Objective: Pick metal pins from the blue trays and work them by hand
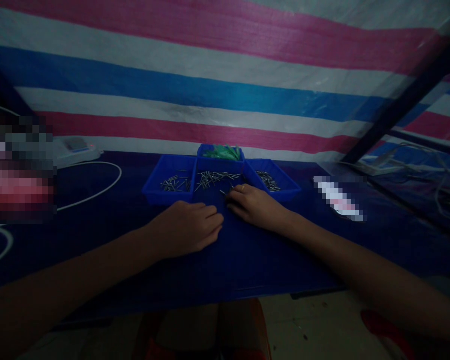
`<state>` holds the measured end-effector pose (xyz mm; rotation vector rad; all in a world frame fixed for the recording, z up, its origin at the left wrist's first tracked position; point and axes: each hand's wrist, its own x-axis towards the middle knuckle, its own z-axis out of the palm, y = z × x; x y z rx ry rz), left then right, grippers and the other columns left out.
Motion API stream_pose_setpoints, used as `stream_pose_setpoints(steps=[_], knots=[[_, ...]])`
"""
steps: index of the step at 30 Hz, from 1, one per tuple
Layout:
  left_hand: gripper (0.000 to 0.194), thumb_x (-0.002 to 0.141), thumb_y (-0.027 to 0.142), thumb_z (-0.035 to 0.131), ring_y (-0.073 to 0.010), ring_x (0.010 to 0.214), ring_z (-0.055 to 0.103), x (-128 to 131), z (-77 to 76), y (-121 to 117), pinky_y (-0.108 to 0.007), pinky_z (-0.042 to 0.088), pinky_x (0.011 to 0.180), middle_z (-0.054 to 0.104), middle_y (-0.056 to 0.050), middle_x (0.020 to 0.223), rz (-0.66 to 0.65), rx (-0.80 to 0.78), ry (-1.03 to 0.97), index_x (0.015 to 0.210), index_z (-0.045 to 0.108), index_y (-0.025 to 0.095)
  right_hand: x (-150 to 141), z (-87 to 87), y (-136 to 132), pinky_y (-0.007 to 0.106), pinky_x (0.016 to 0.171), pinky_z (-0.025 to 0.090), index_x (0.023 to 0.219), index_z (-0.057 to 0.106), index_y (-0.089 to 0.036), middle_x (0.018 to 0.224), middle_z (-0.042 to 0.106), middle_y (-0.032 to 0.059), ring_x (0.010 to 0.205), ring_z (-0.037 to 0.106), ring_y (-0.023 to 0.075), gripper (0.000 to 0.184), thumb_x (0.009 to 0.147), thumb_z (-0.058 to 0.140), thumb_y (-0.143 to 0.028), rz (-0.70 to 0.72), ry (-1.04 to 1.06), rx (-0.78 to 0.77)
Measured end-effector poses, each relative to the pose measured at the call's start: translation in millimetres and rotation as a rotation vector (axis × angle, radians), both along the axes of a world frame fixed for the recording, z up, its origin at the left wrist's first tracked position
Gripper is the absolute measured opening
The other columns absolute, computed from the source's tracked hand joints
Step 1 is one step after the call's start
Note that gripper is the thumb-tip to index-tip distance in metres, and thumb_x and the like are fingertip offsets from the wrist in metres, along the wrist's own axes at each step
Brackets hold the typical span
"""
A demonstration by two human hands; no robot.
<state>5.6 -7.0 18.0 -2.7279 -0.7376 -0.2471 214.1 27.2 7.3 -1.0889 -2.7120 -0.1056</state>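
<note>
My left hand [195, 225] rests low over the blue table with its fingers curled together; whatever they may hold is hidden. To its right, my right hand [253, 205] is closed, fingers bent downward, and a thin metal pin [223, 193] pokes out at its fingertips. Just beyond both hands lies a loose pile of similar metal pins [213, 178] on the tabletop. A left blue bin [149, 187] and a right blue bin [288, 184] flank the pile, each with such pins inside. Behind it, a third blue bin [221, 165] contains green plastic packets [222, 152].
A white device with a small display [77, 150] stands at the back left, and a white cable [120, 175] loops beside it. Further cables [440, 185] lie at the far right. A striped sheet [217, 95] hangs behind the table [232, 270].
</note>
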Motion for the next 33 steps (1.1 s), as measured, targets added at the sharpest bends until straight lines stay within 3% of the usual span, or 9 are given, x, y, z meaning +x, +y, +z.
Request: stream_pose_setpoints(steps=[5, 11, 16, 22, 28, 33], knots=[[0.017, 0.086, 0.025, 0.042, -0.0138, 0.065, 0.057, 0, -6.0, 2, -0.023, 0.036, 0.051, 0.059, -0.001, 0.075, 0.036, -0.101, -0.002, 0.081, 0.057, 0.018, 1, 2.1, -1, 0.027, 0.069, 0.040, 0.094, 0.056, -0.011, 0.086, 0.057, 0.0082, 0.075, 0.051, 0.0146, 0.019, 0.088, 0.039, -0.016, 0.009, 0.050, -0.039], [0.020, 0.086, 0.025, 0.040, -0.0147, 0.066, 0.058, 0, -5.8, 9, -0.025, 0.039, 0.053, 0.059, -0.002, 0.075, 0.129, -0.154, -0.041, 0.081, 0.057, 0.016, 3, 1.9, 0, 0.028, 0.072, 0.041, 0.097, 0.053, -0.011, 0.092, 0.055, 0.0088, 0.080, 0.052, 0.0144, 0.021, 0.084, 0.037, -0.007, 0.078, 0.173, -0.123], [0.022, 0.087, 0.029, 0.040, -0.0152, 0.069, 0.059, 0, -9.3, 10, -0.025, 0.041, 0.055, 0.058, -0.005, 0.085, 0.224, -0.131, -0.124, 0.095, 0.056, 0.015, 2, 6.6, -4, 0.025, 0.071, 0.041, 0.092, 0.049, -0.015, 0.086, 0.053, 0.0032, 0.078, 0.050, 0.0116, 0.020, 0.076, 0.045, -0.004, 0.203, 0.235, -0.193], [0.020, 0.088, 0.024, 0.039, -0.0130, 0.068, 0.058, -1, -10.5, 10, -0.023, 0.041, 0.055, 0.058, -0.002, 0.078, 0.119, -0.137, -0.098, 0.086, 0.057, 0.016, -2, 12.5, -14, 0.023, 0.068, 0.041, 0.089, 0.048, -0.016, 0.082, 0.053, 0.0014, 0.075, 0.050, 0.0104, 0.016, 0.077, 0.046, -0.007, 0.289, 0.269, -0.208], [0.019, 0.088, 0.025, 0.039, -0.0138, 0.070, 0.059, -1, -6.0, 8, -0.024, 0.042, 0.057, 0.059, -0.001, 0.080, 0.139, -0.108, -0.187, 0.089, 0.056, 0.017, 0, 14.3, -10, 0.025, 0.069, 0.040, 0.089, 0.051, -0.014, 0.081, 0.052, 0.0033, 0.074, 0.050, 0.0120, 0.008, 0.086, 0.045, -0.018, 0.204, 0.192, -0.182], [0.016, 0.085, 0.026, 0.043, -0.0119, 0.068, 0.058, 0, -2.6, 6, -0.022, 0.040, 0.055, 0.059, 0.000, 0.079, 0.114, -0.113, -0.300, 0.090, 0.056, 0.018, -1, 12.8, -10, 0.024, 0.066, 0.039, 0.086, 0.053, -0.013, 0.076, 0.053, 0.0023, 0.069, 0.049, 0.0110, 0.015, 0.089, 0.041, -0.022, 0.253, 0.098, -0.184]])
